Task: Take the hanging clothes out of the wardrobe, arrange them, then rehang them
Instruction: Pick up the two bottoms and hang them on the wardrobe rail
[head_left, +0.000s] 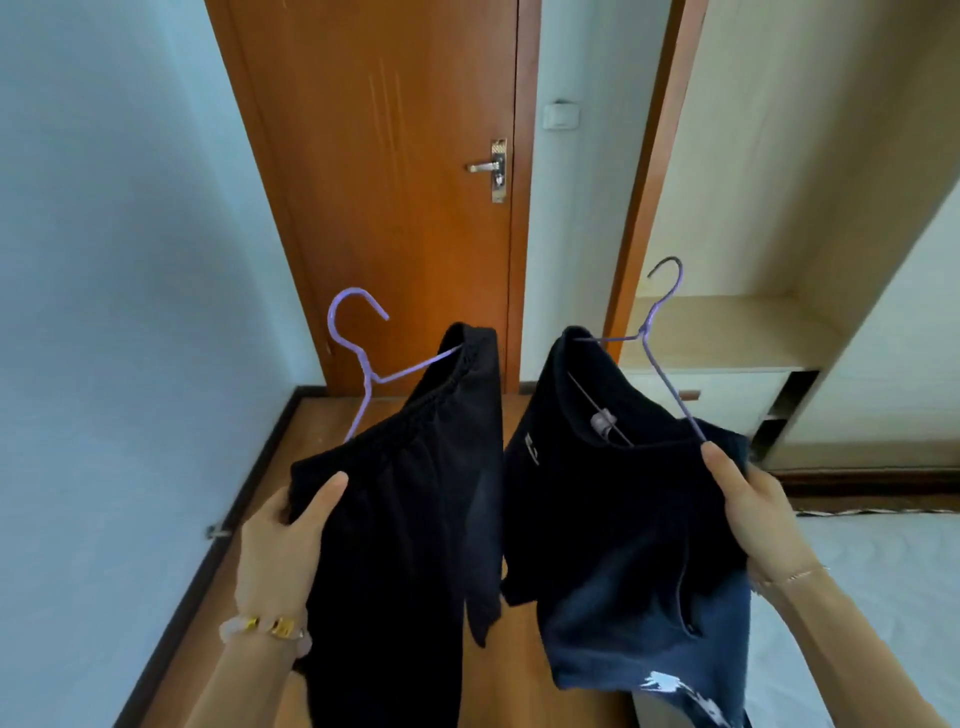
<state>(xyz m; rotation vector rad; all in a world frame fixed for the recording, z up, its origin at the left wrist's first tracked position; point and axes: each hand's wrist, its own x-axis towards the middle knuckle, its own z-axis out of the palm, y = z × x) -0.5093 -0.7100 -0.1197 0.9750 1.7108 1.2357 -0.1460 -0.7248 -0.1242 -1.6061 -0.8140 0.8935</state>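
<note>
One head view looks forward and down, seemingly close above the left hand (283, 535) and right hand (758, 514).

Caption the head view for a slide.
Left hand grips black trousers, right hand a dark top, both on purple hangers.

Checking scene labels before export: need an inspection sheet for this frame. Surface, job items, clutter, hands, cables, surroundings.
Surface: wooden floor; no worktop in view.
Job's things: black trousers on a purple hanger; navy top on a second purple hanger; both held up.
Clutter: nothing seen.
Hands: left hand grips the trousers near the waistband; right hand grips the navy top at its hanger's end.
Cables: nothing seen.
Surroundings: closed wooden door ahead, wall switch beside it, open wardrobe right, bed lower right.
</note>
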